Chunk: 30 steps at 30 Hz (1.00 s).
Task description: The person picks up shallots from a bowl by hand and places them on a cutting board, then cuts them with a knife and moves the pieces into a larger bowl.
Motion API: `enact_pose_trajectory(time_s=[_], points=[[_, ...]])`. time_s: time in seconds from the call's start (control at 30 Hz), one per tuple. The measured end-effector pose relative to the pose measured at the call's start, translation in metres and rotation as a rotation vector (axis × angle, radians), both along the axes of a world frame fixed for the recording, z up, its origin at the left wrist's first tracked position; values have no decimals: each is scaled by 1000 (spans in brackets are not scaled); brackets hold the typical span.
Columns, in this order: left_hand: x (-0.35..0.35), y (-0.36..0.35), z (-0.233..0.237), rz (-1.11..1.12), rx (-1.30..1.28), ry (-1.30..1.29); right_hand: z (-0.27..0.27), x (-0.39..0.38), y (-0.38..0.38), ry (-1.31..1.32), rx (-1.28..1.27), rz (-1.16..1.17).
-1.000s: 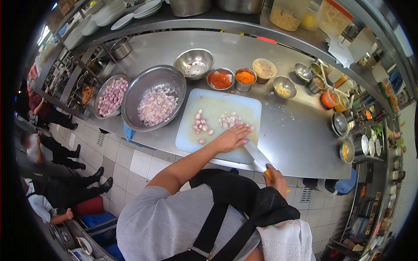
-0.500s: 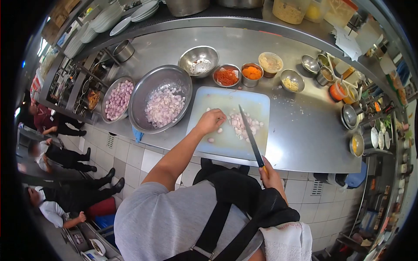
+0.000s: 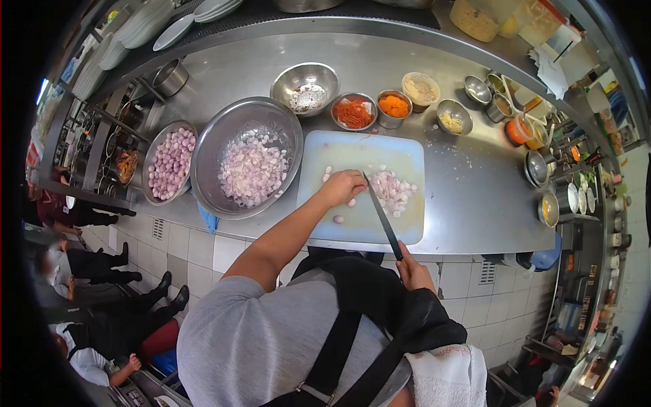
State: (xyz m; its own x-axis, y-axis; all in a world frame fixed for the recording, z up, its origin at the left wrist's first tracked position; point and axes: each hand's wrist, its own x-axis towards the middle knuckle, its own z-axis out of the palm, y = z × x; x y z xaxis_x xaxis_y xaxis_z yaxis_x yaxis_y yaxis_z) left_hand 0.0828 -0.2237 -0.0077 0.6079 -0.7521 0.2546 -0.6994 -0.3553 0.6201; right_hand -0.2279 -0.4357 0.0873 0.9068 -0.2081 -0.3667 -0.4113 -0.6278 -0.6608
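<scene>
A pale cutting board [image 3: 319, 227] lies on the steel table. My left hand [image 3: 344, 186] is closed over it, fingertips together beside the knife tip; whatever they pinch is too small to make out. My right hand [image 3: 415, 273] grips the handle of a long knife [image 3: 384, 220], whose blade slants across the board. Sliced shallots [image 3: 395, 193] are heaped right of the blade. A few whole peeled shallots [image 3: 338, 219] lie near my left hand. Left of the board, a large steel bowl [image 3: 203, 183] holds sliced shallots, and a smaller bowl beyond it holds whole shallots [image 3: 171, 163].
Behind the board stand a steel bowl [image 3: 285, 81], a bowl of red strips [image 3: 352, 114], a cup of orange pieces [image 3: 393, 106] and a tub [image 3: 420, 89]. A bowl of chopped yellow bits [image 3: 453, 121] is to the right. Several people are at the far left.
My left hand has shifted right, up to the knife tip. The knife blade has come closer to its fingers and sits at the left edge of the sliced heap. The view has shifted slightly.
</scene>
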Motion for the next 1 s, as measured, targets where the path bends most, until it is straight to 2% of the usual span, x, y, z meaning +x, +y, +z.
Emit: enact_pose_trajectory(time_s=[0.33, 0.53, 0.87, 1.0], points=[[10, -1, -9, -57, -66, 2, 48, 5, 20, 115, 5, -81], [9, 0, -10, -53, -75, -11, 55, 10, 19, 145, 9, -82], [9, 0, -10, -38, -66, -7, 38, 15, 12, 126, 30, -57], [9, 0, -11, -50, -47, 22, 10, 14, 7, 112, 3, -33]])
